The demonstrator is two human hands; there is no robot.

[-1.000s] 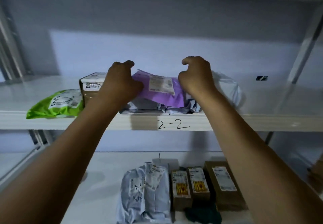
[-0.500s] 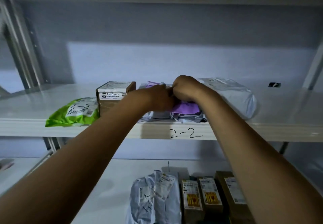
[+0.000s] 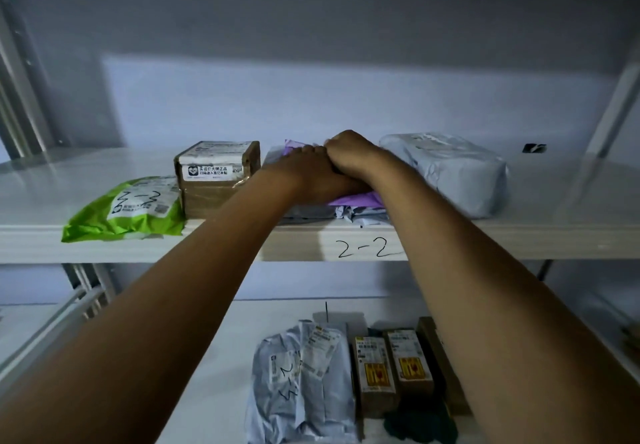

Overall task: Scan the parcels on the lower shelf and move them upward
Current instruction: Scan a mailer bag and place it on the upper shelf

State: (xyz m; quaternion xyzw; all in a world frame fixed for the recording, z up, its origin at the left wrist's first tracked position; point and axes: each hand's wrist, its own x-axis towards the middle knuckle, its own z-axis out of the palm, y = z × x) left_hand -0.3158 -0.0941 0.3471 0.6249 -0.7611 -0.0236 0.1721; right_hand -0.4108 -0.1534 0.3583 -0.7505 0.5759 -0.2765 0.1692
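Note:
A purple parcel lies on grey bags on the upper shelf, above the handwritten mark "2-2". My left hand presses flat on top of it. My right hand sits against the left one with its fingers curled over the parcel's far part. Both sets of fingertips are hidden. On the lower shelf lie a grey bag marked "2-3", two small labelled boxes and a brown box partly behind my right arm.
The upper shelf also holds a green bag at the left, a taped brown box beside my left wrist and a large grey parcel to the right. A dark green item lies at the lower shelf's front.
My hands, apart at the purple parcel's two sides a second ago, have come together on top of it. The parcel now lies flatter, and its label is covered.

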